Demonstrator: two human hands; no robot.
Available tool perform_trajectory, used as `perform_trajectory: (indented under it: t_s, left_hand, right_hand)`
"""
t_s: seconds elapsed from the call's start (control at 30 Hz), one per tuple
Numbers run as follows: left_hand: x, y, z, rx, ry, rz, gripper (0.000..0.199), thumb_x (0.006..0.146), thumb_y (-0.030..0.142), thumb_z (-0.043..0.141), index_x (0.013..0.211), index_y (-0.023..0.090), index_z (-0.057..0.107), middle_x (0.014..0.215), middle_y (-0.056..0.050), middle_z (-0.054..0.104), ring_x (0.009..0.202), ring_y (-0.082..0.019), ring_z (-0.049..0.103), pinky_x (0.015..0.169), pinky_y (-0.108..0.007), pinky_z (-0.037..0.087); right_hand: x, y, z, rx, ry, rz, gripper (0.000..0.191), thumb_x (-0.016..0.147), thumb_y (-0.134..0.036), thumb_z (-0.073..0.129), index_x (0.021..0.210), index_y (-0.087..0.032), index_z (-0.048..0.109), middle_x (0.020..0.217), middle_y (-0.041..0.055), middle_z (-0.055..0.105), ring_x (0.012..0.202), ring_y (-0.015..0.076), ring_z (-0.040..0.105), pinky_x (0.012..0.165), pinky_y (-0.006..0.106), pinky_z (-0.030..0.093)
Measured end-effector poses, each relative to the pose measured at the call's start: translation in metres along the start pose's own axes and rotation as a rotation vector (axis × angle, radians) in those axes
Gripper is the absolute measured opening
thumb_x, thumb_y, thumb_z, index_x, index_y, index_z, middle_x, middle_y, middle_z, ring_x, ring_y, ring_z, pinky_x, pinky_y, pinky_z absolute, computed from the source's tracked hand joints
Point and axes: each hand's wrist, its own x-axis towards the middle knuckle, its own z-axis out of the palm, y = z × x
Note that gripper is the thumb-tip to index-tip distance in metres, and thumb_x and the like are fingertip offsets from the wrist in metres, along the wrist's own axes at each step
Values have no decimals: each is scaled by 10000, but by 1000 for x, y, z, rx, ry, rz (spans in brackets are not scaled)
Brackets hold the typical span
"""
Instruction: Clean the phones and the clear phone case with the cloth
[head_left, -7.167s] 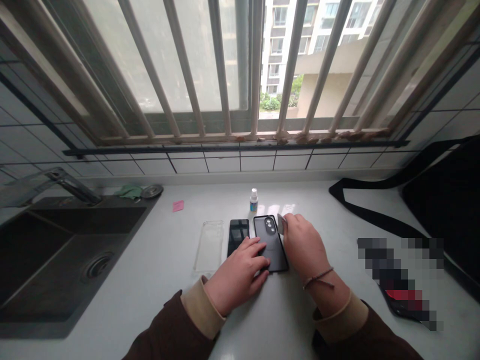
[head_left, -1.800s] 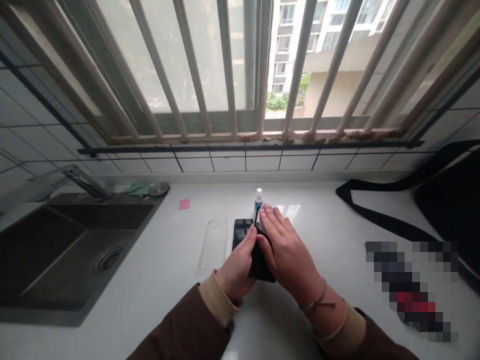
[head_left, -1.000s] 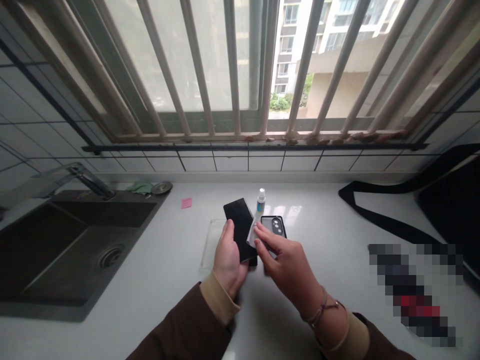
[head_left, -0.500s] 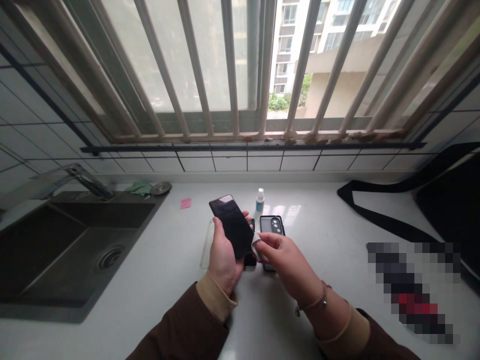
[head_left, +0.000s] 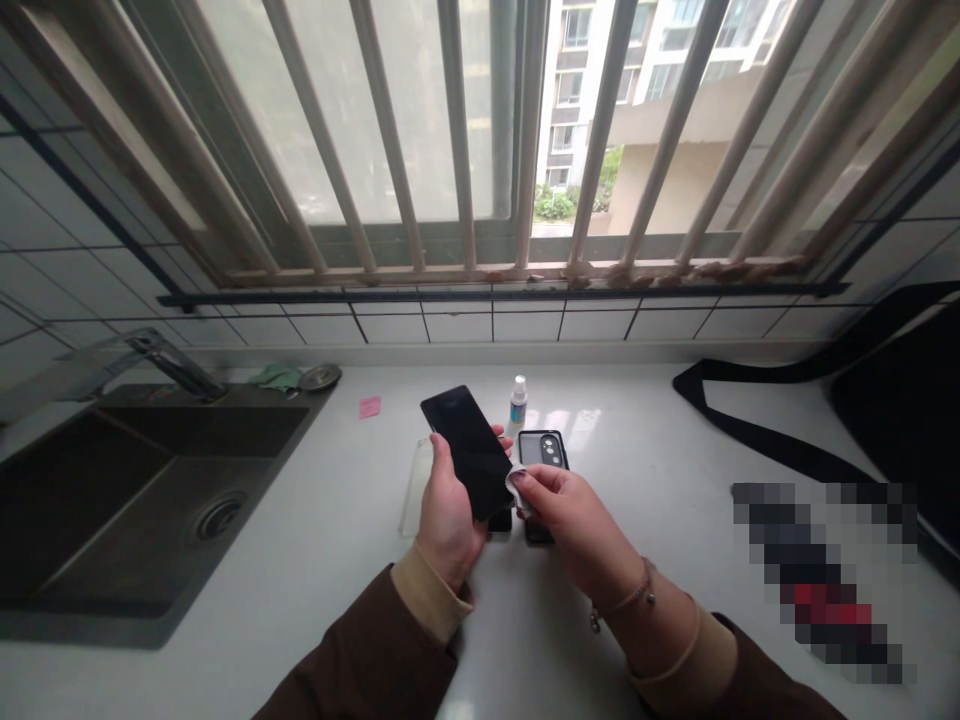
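Observation:
A black smartphone (head_left: 469, 450) lies tilted in my left hand (head_left: 448, 505), thumb along its left edge and fingertips showing past its right edge. My right hand (head_left: 566, 510) pinches a small light grey cloth (head_left: 517, 484) at the phone's lower right edge. Under the hands, on the counter, a clear phone case (head_left: 412, 490) shows at the left. Part of another dark phone-like object (head_left: 500, 522) peeks out below the held phone. To the right lies a black phone case (head_left: 532, 447) with a camera cutout, partly covered by my right hand. Behind them stands a small white spray bottle (head_left: 518, 402).
A dark sink (head_left: 172, 560) with a faucet (head_left: 176, 365) takes up the left. Beside it are a green cloth (head_left: 277, 377) and a metal drain strainer (head_left: 320, 377). A pink note (head_left: 369, 407) lies on the white counter (head_left: 300, 600). A black strap (head_left: 750, 430) and a blurred-out object (head_left: 817, 580) are at right.
The phone has shifted slightly to the right and its screen reflection has changed. More of the cloth now shows between my right fingers, still at the phone's edge.

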Motion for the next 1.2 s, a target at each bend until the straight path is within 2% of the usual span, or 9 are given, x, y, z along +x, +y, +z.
perform_trajectory:
  t_s: [0.17,0.3,0.43,0.57,0.7,0.8,0.93,1.03,1.2]
  left_hand:
    - [-4,-7,3,70,-19,-82,739,1019,714,456,1231,77,765,1157,-203,793,1038,-306,770,955,-410,606]
    - [-6,-13,5,34,-102,-163,684,1038,664,474,1299,91,741,1257,-205,770,1181,-330,738,1060,-445,568]
    - [-7,-18,4,-20,-200,-222,638,1035,642,514,1364,133,716,1313,-186,755,1298,-335,683,1157,-482,505]
    - [-9,-23,3,-28,-263,-278,680,1028,675,491,1452,171,660,1328,-176,752,1330,-352,661,1175,-526,484]
    - [-12,-25,1,-10,-292,-340,716,1018,712,460,1450,176,659,1270,-171,775,1259,-349,704,1124,-503,522]
    - [-13,-24,-2,49,-317,-387,738,996,746,461,1414,178,680,1164,-175,798,1086,-334,769,1017,-482,576]
    - [-15,-21,-4,215,-341,-433,828,952,831,410,1165,122,781,948,-186,785,772,-272,762,781,-408,612]
    - [-16,-16,-2,274,-384,-469,877,929,871,374,1017,107,797,894,-185,757,727,-258,732,743,-402,609]
    - [-19,-9,1,347,-396,-534,927,897,915,324,967,125,804,875,-193,750,709,-253,718,704,-392,612]
  right_hand:
    - [0,-3,-6,-180,63,-164,454,888,-598,751,962,-153,803,882,68,787,794,208,692,738,318,518]
    - [1,-6,-12,-269,157,-242,442,918,-586,723,1007,-165,821,936,92,818,863,250,727,780,348,539]
    - [2,-8,-16,-354,243,-291,409,921,-562,720,1016,-180,834,919,90,822,843,259,734,767,356,553]
    - [2,-14,-17,-412,309,-332,364,923,-532,718,981,-192,836,872,78,816,798,253,734,733,347,558]
    - [1,-18,-19,-416,333,-346,352,915,-528,732,967,-195,833,858,74,814,772,246,729,715,342,556]
    - [3,-17,-23,-403,330,-346,371,914,-545,735,970,-191,830,866,80,814,771,249,729,694,344,555]
    - [8,-15,-31,-372,350,-339,423,919,-580,726,1014,-178,821,898,94,819,773,257,737,653,339,548]
    - [12,-17,-37,-381,376,-395,421,923,-569,732,1035,-172,817,969,108,830,862,269,756,740,353,563]
    - [14,-22,-39,-398,356,-446,437,967,-551,684,1152,-170,793,1066,116,830,945,275,760,824,373,572]
